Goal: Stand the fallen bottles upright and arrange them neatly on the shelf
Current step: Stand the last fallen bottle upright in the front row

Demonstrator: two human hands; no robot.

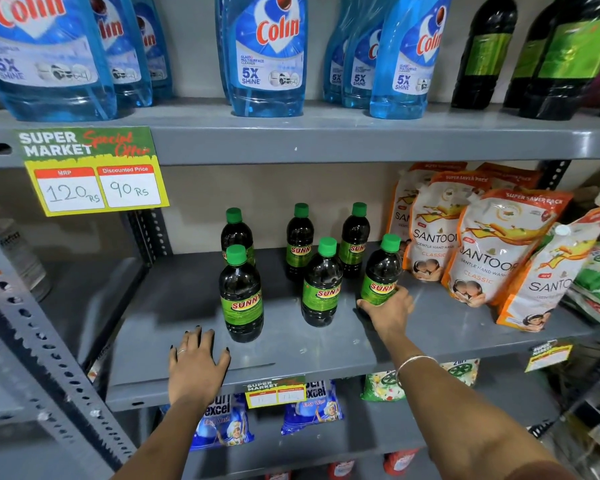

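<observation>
Several dark bottles with green caps and green "Sunny" labels stand upright on the grey middle shelf [174, 306]. The front left bottle [240, 296] stands just beyond my left hand [196, 365], which lies flat on the shelf's front edge, fingers spread, holding nothing. A front middle bottle [321, 285] stands between the hands. My right hand [388, 311] is wrapped around the base of the front right bottle [381, 271], which leans slightly. Three more bottles [299, 240] stand in a row behind.
Orange and white Santoor refill pouches [492, 251] lean just right of the held bottle. Blue Colin bottles [267, 53] fill the shelf above, with a yellow price tag [94, 174] hanging from it. Detergent packs [219, 420] lie on the shelf below. A perforated steel upright [32, 327] runs at left.
</observation>
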